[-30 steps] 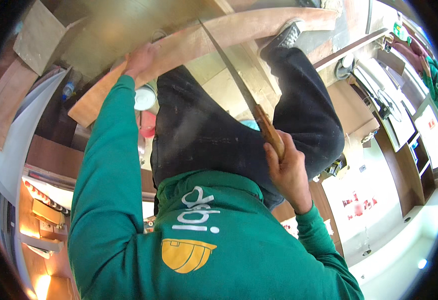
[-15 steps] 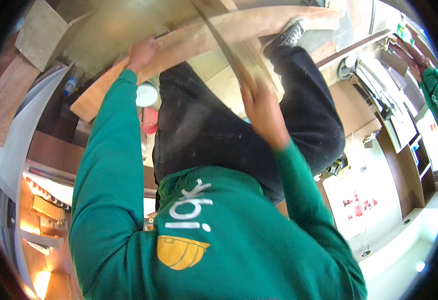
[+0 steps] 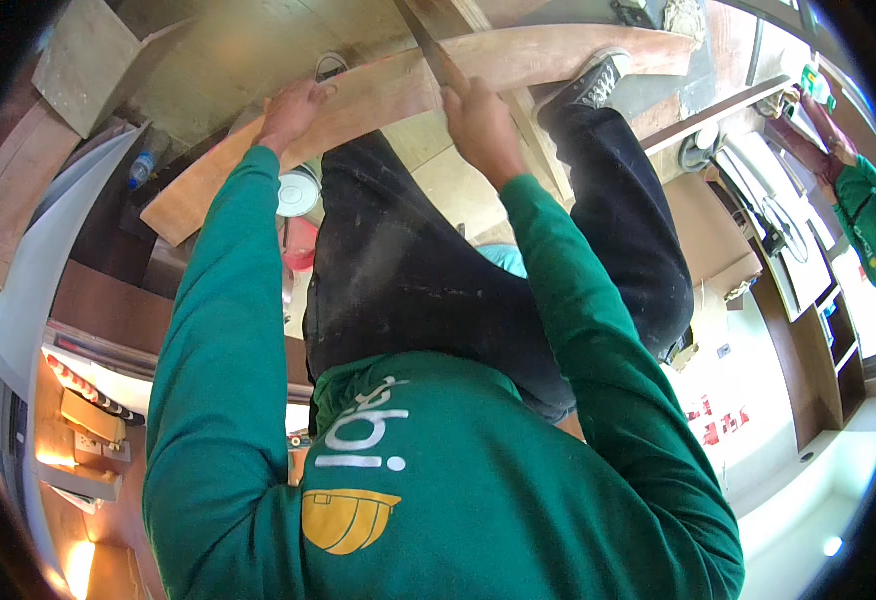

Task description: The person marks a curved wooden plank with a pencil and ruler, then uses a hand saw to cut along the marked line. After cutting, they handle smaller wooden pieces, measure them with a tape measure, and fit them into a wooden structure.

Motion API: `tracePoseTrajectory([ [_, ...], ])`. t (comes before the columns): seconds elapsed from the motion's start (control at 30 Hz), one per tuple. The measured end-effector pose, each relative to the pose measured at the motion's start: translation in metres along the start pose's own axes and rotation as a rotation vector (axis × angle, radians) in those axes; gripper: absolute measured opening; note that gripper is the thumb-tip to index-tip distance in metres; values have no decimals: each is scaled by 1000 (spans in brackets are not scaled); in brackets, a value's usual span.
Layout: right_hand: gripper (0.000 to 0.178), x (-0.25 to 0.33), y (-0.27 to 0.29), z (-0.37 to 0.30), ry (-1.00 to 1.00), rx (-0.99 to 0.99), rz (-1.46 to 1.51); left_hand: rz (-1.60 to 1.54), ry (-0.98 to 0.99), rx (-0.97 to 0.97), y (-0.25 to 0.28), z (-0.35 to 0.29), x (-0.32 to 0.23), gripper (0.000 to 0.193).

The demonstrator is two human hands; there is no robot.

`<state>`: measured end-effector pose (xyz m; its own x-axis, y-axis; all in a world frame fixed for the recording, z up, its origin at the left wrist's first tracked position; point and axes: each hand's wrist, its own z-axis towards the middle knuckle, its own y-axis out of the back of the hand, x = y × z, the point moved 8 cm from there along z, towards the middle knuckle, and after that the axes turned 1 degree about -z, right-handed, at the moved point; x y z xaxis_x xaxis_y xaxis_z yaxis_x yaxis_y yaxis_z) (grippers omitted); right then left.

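A long wooden board (image 3: 378,92) lies slantwise across in front of my legs. On its left part rests my left hand (image 3: 293,112), its fingers closed over the far edge. My right hand (image 3: 478,128) is wrapped round the near end of a handsaw (image 3: 420,36); its handle is hidden in the fist. The narrow dark blade crosses the middle of the board and runs out past the top edge of the view. Whether its teeth are in the wood cannot be made out.
My shoe (image 3: 598,85) is beside the board's right part. Near my left leg stand a white round container (image 3: 298,192) and a red tub (image 3: 300,243). A plastic bottle (image 3: 141,168) is farther left. At the far right a co-worker's green sleeve (image 3: 863,205) shows.
My right hand has moved forward and a little left with the handsaw, its blade sliding farther across the board. My left hand has stayed on the board.
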<state>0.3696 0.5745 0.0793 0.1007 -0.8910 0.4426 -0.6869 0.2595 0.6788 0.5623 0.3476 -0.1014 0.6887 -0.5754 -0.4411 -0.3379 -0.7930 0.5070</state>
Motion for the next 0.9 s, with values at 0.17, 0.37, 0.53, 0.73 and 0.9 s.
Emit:
tracePoseTrajectory([
  [0.17,29,28,127,-178,-240,237,4,3,-6,1,-29,11,34,57],
  [0.37,28,22,125,-165,-276,266,4,-9,-62,18,-23,6,25,58],
  [0.53,38,-21,-14,-1,-29,46,-13,-7,-67,-33,-7,-4,6,56],
  [0.73,29,11,48,-96,-60,104,-19,2,-16,1,-13,-11,18,56],
  [0.9,31,48,163,-209,-362,264,54,-34,58,20,-18,-15,17,56],
])
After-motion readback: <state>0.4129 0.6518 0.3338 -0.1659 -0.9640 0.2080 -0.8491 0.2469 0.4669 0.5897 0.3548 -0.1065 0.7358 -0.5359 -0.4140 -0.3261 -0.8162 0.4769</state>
